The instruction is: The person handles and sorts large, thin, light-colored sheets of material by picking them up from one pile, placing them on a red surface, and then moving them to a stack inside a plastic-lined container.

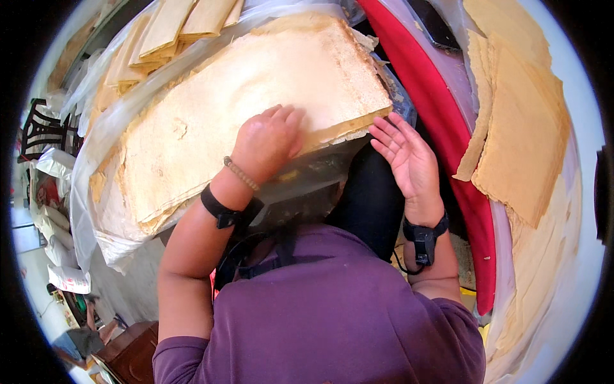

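Observation:
A thick stack of large, thin, cream-tan sheets (211, 102) with ragged edges lies in front of me; their material I cannot make out. My left hand (268, 142) rests over the near part of the top sheet. Its fingers are curled in and slightly blurred, and whatever they might grip is hidden beneath. At the stack's right corner is my right hand (407, 157), palm turned up. The fingers there are stretched out and hold nothing, with the tips close to the sheets' edge.
Folded tan sheets (167, 29) lie at the back left, and more tan sheets (521, 121) at the right. A long red band (457, 141) runs between the stack and those on the right. Clear plastic sheeting (86, 185) spreads under the stack. A dark chair (43, 131) stands far left.

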### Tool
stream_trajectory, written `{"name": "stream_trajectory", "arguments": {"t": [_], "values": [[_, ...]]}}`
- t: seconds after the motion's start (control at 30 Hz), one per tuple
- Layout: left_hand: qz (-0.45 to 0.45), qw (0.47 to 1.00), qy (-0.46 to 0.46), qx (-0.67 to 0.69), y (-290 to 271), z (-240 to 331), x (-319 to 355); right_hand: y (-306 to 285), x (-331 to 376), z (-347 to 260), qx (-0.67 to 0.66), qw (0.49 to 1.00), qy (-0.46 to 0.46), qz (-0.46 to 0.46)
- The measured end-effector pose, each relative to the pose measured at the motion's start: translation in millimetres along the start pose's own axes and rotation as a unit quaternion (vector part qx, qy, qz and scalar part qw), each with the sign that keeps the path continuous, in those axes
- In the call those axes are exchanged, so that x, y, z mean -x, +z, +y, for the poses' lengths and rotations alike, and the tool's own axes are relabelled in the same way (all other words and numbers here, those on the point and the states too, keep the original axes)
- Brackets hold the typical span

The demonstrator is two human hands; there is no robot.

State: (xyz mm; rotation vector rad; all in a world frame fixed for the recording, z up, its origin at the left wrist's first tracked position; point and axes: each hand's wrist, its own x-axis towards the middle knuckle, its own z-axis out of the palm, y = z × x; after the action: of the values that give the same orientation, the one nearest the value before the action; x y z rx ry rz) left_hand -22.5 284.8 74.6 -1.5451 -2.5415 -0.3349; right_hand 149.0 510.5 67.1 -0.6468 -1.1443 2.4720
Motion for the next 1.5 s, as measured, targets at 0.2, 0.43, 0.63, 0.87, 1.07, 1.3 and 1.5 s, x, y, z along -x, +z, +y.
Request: {"name": "stream_trajectory", "arguments": {"t": [0.2,0.43,0.63,0.87,1.07,1.3,1.5], "values": [[0.012,0.998,-0.034,-0.051,4,20,-3,15,-20,2,-0.074,0.995,0.025,-0.062],[-0.078,0.985,-0.034,-0.152,26,21,-15,16,-7,-5,-0.020,0.999,-0.013,-0.039],[0.078,0.988,-0.050,-0.120,26,27,-13,10,-1,8,-0.002,1.000,-0.017,-0.019],[0.157,0.979,-0.129,-0.012,13,21,-23,42,-4,13,0.353,0.904,-0.215,-0.111],[0.233,0.972,-0.012,0.005,-26,15,2,84,10,38,0.213,0.951,-0.157,-0.157],[0.185,0.964,0.178,0.073,-18,44,57,68,-20,51,0.105,0.993,0.049,-0.009],[-0.002,0.960,-0.059,0.272,-23,7,134,42,-20,19,-0.044,0.993,0.105,0.021]]}}
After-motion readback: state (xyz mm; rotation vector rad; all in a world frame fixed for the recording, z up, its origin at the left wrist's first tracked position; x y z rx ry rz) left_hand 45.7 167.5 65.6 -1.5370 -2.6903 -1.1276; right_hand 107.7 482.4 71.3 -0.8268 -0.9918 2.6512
